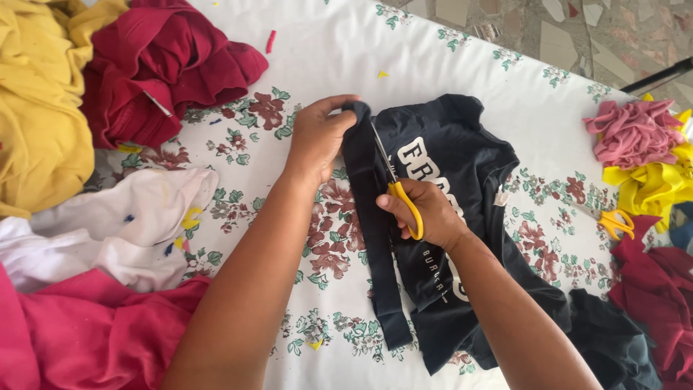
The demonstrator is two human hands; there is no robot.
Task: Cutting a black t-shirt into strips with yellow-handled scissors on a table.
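1. The right hand (426, 211) is gripping yellow-handled scissors (395, 184), fingers through the loops, blades lying along the dark navy T-shirt (447, 217) at the middle of the floral tablecloth (303, 58).
2. The left hand (317, 137) is pinching the far end of a cut strip (372, 238) – holding it flat.
3. Fabric piles are lying left and right – red, yellow, white, pink.

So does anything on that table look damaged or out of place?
The dark T-shirt is partly cut: a long strip hangs off its left edge, where the right hand works yellow-handled scissors. The left hand pins the strip's top. Small fabric scraps litter the flowered tablecloth.
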